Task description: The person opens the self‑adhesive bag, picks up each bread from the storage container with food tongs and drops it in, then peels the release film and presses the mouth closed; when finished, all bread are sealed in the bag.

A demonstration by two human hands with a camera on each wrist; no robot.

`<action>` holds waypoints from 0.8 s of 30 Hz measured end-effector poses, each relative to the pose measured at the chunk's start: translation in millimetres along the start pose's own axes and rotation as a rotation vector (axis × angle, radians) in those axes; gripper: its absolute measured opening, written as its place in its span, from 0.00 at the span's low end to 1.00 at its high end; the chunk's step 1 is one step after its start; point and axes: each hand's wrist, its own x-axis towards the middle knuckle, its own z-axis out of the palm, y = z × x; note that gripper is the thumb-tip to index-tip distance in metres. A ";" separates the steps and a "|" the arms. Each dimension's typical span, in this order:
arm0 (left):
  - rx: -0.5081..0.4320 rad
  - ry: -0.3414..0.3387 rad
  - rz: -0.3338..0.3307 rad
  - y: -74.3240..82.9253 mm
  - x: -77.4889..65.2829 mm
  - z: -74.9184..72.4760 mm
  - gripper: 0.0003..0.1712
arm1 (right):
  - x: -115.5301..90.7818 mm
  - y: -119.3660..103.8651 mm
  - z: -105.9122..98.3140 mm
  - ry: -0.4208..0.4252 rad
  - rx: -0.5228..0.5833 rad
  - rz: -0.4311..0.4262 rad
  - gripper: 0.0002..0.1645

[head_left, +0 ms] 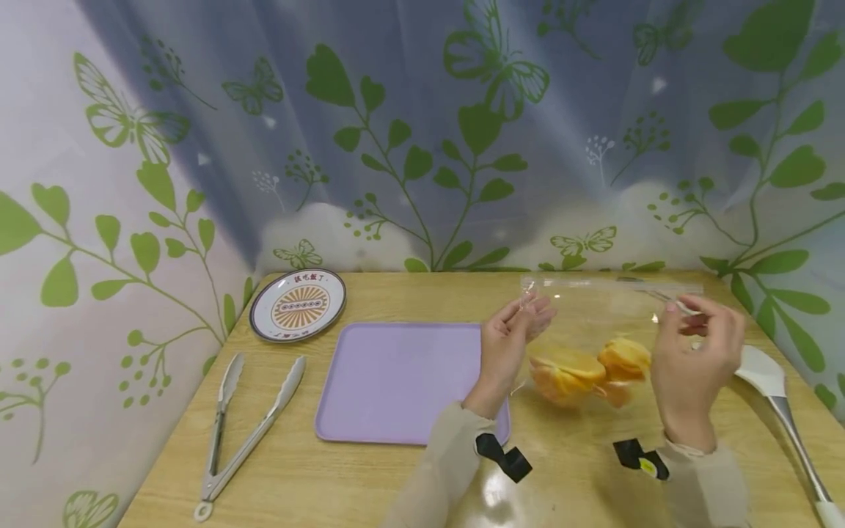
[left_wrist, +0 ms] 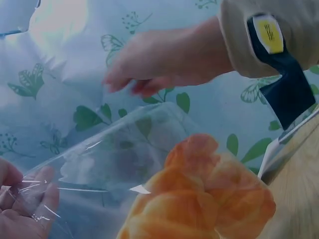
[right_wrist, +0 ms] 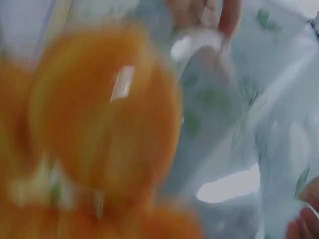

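A clear plastic zip bag [head_left: 587,312] stands over the right half of the table, with several golden-orange pieces that look like bread rolls [head_left: 571,372] inside. My left hand [head_left: 511,334] grips the bag's upper left corner; in the left wrist view the film lies between thumb and fingers. My right hand [head_left: 700,352] is raised at the bag's upper right, its fingers bent. A small whitish bit shows at those fingertips in the head view, too small to name. Both wrist views show a gap between the right hand [left_wrist: 164,62] and the film, blurred.
A lilac tray [head_left: 403,381] lies left of the bag, partly under the left forearm. Metal tongs [head_left: 240,433] lie spread at the table's left, below a patterned plate [head_left: 298,306]. A white-headed, metal-handled utensil [head_left: 762,370] lies at the right. Patterned curtain cloth [head_left: 422,147] stands behind.
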 end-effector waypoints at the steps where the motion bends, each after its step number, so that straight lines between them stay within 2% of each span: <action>1: -0.007 0.005 0.005 0.7 -2.5 -0.1 0.20 | -5.8 -8.9 5.4 -0.035 0.026 -0.071 0.09; 4: -0.017 0.002 0.015 2.3 -8.7 -0.4 0.21 | -22.2 -30.3 23.0 -0.201 0.107 -0.229 0.09; 6: -0.013 -0.011 0.019 3.4 -12.0 -0.6 0.21 | -29.6 -38.9 33.0 -0.295 0.118 -0.287 0.10; 9: 0.015 -0.042 0.023 4.9 -16.2 -1.7 0.22 | -35.4 -44.4 43.6 -0.365 0.089 -0.335 0.12; 12: 0.032 -0.060 0.029 5.3 -18.8 -0.5 0.22 | -36.1 -43.9 46.5 -0.380 0.049 -0.370 0.11; 20: 0.137 -0.130 0.114 5.3 -23.9 -2.0 0.23 | -35.6 -42.9 47.9 -0.317 -0.002 -0.463 0.12; 24: 0.205 -0.145 0.163 6.4 -26.6 -2.1 0.23 | -34.3 -40.6 45.8 -0.322 -0.077 -0.560 0.09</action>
